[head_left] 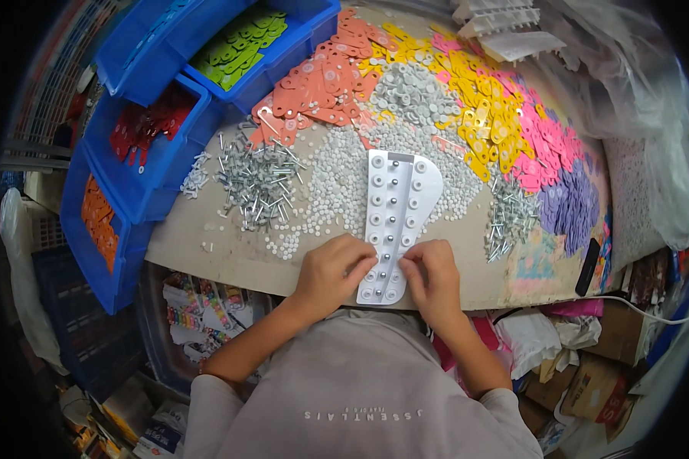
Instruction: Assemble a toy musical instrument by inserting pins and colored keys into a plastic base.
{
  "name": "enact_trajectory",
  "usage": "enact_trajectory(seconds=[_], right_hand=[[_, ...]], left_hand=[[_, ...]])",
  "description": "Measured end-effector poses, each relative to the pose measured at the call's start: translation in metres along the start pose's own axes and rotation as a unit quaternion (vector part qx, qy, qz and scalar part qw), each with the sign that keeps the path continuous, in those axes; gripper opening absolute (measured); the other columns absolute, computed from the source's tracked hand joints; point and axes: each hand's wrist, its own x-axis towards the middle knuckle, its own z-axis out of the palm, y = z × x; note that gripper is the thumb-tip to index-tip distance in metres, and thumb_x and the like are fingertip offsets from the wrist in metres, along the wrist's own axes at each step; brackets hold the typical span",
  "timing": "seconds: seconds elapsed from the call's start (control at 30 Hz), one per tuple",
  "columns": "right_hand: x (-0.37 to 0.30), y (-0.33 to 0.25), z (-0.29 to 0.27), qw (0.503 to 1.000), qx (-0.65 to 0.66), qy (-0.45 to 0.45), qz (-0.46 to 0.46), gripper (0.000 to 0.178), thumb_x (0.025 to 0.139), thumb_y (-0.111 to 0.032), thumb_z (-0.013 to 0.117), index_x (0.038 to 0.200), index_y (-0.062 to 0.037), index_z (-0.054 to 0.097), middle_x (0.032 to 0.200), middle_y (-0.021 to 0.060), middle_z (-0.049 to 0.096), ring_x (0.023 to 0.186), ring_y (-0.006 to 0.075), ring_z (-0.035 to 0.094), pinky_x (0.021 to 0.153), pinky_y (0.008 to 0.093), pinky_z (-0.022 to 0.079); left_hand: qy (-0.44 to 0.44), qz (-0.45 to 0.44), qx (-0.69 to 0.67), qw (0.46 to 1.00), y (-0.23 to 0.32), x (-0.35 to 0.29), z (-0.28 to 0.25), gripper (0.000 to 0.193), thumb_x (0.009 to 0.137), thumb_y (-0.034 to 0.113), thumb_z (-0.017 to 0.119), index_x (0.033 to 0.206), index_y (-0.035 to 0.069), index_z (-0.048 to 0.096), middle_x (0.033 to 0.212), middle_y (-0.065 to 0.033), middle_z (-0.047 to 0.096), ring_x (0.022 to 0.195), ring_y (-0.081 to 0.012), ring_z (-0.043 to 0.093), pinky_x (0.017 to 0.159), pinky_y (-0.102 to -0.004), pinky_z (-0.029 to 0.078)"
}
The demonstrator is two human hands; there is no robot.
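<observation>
A white plastic jig, narrow at the near end and flared at the far right, lies on the table in front of me. Small white round washers sit in rows along both its sides, and silver pin heads show down its middle channel. At the jig's left edge, my left hand is closed in a pinch by the lower washers. Opposite it, my right hand pinches at the right edge. Whatever small piece either set of fingertips holds is hidden.
Loose white washers and metal rivets lie left of the jig, with more rivets to the right. Coral, yellow, pink and purple tabs are heaped beyond. Blue bins stand at the left.
</observation>
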Motion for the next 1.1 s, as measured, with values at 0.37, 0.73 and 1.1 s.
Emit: enact_trajectory(seconds=[0.37,0.73,1.1], right_hand=[[0.000,0.018,0.010,0.964,-0.120,0.106,-0.211,0.023,0.072,0.003,0.076,0.094,-0.0031,0.070,0.092,0.0078,0.062,0.088,0.0294,0.059,0.076,0.0400,0.048],[0.087,0.022,-0.039,0.969,-0.088,0.220,-0.068,0.007,0.089,0.000,0.065,0.096,-0.0006,0.062,0.090,0.0144,0.063,0.091,0.0331,0.059,0.085,0.0426,0.047],[0.173,0.054,-0.024,0.952,-0.212,0.175,-0.131,0.008,0.086,-0.010,0.072,0.091,-0.0058,0.068,0.086,0.0108,0.066,0.089,0.0311,0.059,0.080,0.0425,0.046]], left_hand=[[0.024,0.255,0.153,0.955,-0.006,0.028,-0.016,0.023,0.080,0.012,0.080,0.101,0.005,0.075,0.080,-0.0069,0.065,0.072,-0.0252,0.060,0.064,-0.0390,0.047],[0.111,0.177,0.196,0.958,-0.054,0.213,-0.033,0.011,0.088,0.016,0.071,0.092,0.008,0.075,0.088,-0.0097,0.070,0.089,-0.0305,0.067,0.078,-0.0443,0.053],[0.045,0.146,0.287,0.946,-0.061,0.224,-0.018,0.011,0.086,0.013,0.070,0.095,0.009,0.074,0.093,-0.0079,0.069,0.094,-0.0281,0.067,0.079,-0.0424,0.053]])
